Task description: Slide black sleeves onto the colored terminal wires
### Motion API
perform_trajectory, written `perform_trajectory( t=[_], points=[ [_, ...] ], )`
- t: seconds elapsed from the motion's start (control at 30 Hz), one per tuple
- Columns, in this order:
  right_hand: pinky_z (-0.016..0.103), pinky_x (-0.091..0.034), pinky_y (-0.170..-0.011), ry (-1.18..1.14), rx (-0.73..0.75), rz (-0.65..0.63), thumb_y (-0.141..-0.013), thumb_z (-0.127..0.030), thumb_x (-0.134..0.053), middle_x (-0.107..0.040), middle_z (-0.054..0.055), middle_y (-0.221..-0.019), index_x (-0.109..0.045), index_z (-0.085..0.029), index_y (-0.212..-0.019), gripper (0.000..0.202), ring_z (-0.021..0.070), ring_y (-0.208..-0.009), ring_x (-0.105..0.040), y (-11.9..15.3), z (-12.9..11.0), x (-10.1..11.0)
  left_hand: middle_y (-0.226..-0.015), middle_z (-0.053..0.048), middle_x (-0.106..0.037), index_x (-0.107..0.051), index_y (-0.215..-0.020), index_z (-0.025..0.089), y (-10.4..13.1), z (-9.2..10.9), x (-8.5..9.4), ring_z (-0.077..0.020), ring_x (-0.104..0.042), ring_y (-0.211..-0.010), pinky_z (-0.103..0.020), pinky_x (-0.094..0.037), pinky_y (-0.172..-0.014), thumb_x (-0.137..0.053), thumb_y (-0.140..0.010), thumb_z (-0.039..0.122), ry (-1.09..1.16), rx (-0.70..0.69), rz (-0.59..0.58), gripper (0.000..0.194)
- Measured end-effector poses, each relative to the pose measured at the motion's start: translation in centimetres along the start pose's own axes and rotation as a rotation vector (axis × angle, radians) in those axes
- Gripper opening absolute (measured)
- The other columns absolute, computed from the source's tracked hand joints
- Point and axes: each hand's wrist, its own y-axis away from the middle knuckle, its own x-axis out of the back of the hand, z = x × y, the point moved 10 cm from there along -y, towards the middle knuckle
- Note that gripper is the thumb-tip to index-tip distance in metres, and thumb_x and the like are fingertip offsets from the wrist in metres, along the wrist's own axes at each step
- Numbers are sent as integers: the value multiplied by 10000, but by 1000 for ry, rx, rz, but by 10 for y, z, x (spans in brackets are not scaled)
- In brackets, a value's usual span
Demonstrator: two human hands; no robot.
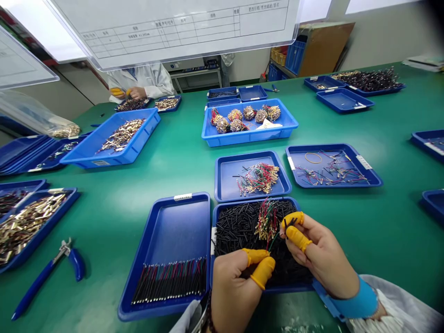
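My left hand, with yellow finger cots on thumb and forefinger, pinches the end of a thin red and green wire piece. My right hand, also in yellow finger cots, holds short black tubes between thumb and fingertips, near the wire's upper end. Both hands are over a blue tray full of short black tubes. On those tubes lies a bundle of red, green and gold-tipped wires. To the left, a blue tray holds a row of black-sleeved wires.
Blue-handled cutters lie at left, near a tray of gold metal parts. Ahead are trays of loose wires and cut wire pieces, and a blue bin with round bundles. A co-worker's hands are across the table.
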Motion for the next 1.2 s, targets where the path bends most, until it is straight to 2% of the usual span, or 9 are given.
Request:
perform_trajectory(
  t=[0.3, 0.53, 0.7, 1.03, 1.2],
  points=[
    [185, -139, -383, -4, -13, 4, -775, -325, -660, -493, -44, -619, -534, -174, -834, 205, 14, -410, -259, 1, 0, -1, -616, -48, -704, -734, -727, 142, -1, 2, 0, -139, -651, -536, -151, -473, -417, -653, -732, 181, -8, -13, -1, 91],
    [182, -152, -380, 2, 7, 14, -787, -313, -642, -418, -75, -529, -539, -179, -832, 175, 27, -407, -243, -1, 0, 1, -617, -48, -704, -735, -735, 142, 0, 1, 0, -137, -647, -533, -151, -466, -412, -655, -728, 180, -12, -15, 2, 90],
    [184, -159, -384, 25, 13, 1, -781, -293, -641, -448, -63, -564, -550, -181, -849, 160, 29, -417, -259, 0, -1, 0, -616, -42, -703, -735, -728, 147, -1, 2, -1, -133, -644, -529, -155, -473, -431, -655, -725, 171, -10, -10, -4, 84],
    [188, -160, -389, 59, 2, 18, -793, -349, -630, -393, -73, -540, -541, -177, -833, 198, 36, -425, -256, 1, 1, -1, -581, -36, -690, -735, -698, 145, 0, 4, -5, -122, -619, -491, -161, -462, -444, -655, -726, 174, -27, -36, -42, 90],
    [193, -159, -394, 58, -3, -8, -775, -320, -649, -412, -64, -566, -548, -178, -858, 193, 40, -439, -252, 3, 1, -4, -589, -43, -690, -730, -688, 143, -1, 1, -5, -127, -627, -516, -152, -454, -426, -644, -733, 182, 13, 21, -47, 105]
  ],
)
